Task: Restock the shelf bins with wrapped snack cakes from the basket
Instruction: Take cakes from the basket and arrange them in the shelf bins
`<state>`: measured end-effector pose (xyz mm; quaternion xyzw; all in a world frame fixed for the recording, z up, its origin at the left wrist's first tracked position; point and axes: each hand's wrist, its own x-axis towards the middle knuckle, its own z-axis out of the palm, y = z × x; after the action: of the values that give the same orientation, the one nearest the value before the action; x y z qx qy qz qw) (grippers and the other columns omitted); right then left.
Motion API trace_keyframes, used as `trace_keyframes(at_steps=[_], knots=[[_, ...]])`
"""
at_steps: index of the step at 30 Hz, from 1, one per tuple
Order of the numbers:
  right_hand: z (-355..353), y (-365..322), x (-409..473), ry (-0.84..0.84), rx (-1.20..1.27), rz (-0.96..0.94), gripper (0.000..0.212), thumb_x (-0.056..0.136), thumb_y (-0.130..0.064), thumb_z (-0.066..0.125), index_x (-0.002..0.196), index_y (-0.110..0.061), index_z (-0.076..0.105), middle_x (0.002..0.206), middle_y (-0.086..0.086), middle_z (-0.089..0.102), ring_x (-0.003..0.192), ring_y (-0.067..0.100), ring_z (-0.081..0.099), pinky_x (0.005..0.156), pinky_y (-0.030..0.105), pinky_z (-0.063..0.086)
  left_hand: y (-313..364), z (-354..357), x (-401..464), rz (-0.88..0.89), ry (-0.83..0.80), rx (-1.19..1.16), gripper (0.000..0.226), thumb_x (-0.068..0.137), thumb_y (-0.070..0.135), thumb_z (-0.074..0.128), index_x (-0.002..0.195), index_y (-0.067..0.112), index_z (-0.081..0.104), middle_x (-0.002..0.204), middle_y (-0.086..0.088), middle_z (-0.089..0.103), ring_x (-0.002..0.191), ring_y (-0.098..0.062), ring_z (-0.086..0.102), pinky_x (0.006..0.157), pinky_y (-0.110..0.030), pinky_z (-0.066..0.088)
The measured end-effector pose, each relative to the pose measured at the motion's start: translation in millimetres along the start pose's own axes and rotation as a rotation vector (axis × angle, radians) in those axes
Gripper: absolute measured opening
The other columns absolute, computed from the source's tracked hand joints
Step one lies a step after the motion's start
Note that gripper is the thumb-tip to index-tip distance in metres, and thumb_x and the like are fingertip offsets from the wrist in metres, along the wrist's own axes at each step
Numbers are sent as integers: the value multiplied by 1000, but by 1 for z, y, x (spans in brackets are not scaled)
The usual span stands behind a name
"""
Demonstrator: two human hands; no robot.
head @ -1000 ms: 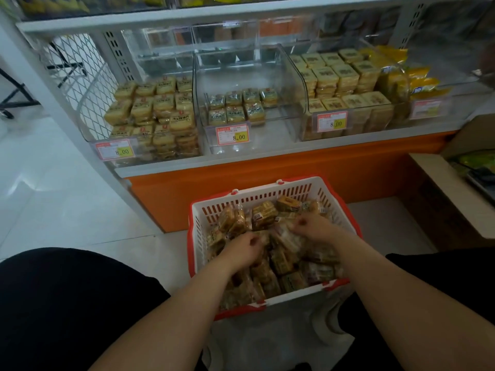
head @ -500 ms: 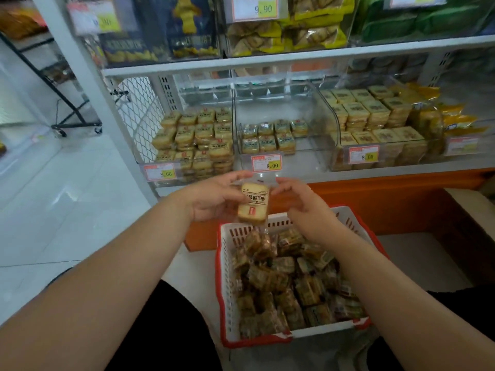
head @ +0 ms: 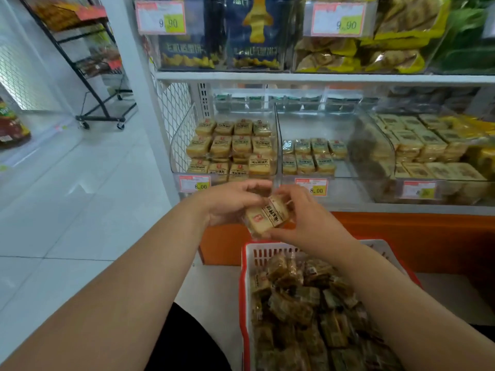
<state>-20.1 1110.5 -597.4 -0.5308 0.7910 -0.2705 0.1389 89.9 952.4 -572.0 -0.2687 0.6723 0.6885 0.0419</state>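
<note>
Both arms reach forward, left hand [head: 230, 202] and right hand [head: 308, 218] pinching one wrapped cake [head: 267, 216] above the basket [head: 245, 290].

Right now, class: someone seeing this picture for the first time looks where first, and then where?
First, the two hands at the centre: the left hand and right hand together hold a wrapped snack cake in front of the shelf. Next, below them at lower right, the red-and-white basket heaped with more cakes, and behind the hands the clear shelf bins with yellow price tags.
</note>
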Motion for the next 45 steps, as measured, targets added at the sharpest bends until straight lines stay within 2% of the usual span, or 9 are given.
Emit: trace_keyframes(at_steps=[4,8,14,17,23,27,31,41,45], knots=[[5,-7,22,133,56,102,70,71,-73,60,128,-36,41,111,-11,55,89,4,59,69,29,58,0,-21,-2,89,17,-234,48,89,-4,62,128,23,50,114,-14,68,87,-20,71,69,-29,58],[7,-25,48,97,-58,152,71,73,-77,55,122,-26,46,85,-14,55,70,1,54,53,23,43,0,-32,9,108,320,-314,20,90,-5,60,104,8,60,101,-15,70,83,-21,70,61,-27,57],[-11,-40,77,-115,-315,-175,72,65,-69,71,119,-28,47,147,-7,29,134,13,32,111,38,37,3,-60,13,136,545,-168,10,90,10,66,99,13,69,90,-6,74,79,-21,72,65,-34,58],[-18,-45,89,-192,-386,-232,64,68,-63,74,113,-30,41,160,-16,5,146,14,17,111,37,32,7,-68,14,175,557,-73,12,88,17,72,99,20,69,95,-4,75,88,-24,73,81,-45,60],[-33,-49,127,-185,-353,-269,51,74,-50,78,104,-28,43,137,-3,44,121,19,46,96,34,45,19,-73,25,265,602,-69,38,78,39,74,108,16,68,110,-10,72,99,-31,70,86,-53,58],[-39,-47,152,-176,-230,-242,50,76,-38,81,109,-28,44,117,-5,41,105,14,47,83,28,41,28,-73,29,245,449,-101,81,76,48,74,146,20,45,137,-7,58,108,-25,67,91,-48,57],[-34,-40,170,-178,-167,-207,52,73,-33,84,112,-28,49,119,-6,39,109,13,46,92,30,42,25,-77,42,227,503,61,90,67,43,71,149,31,37,144,-2,52,121,-24,58,100,-49,50],[-10,-26,196,-213,-198,-140,55,71,-31,85,112,-23,50,119,1,47,103,18,50,82,32,45,16,-66,64,241,752,139,65,94,17,65,151,20,34,152,-4,41,135,-25,45,103,-34,42],[-5,-27,198,-248,-350,-136,58,74,-36,81,119,-21,49,115,-2,48,102,17,50,86,36,47,11,-62,67,94,798,440,42,96,33,60,133,14,53,117,-1,60,113,-26,58,83,-35,46]])
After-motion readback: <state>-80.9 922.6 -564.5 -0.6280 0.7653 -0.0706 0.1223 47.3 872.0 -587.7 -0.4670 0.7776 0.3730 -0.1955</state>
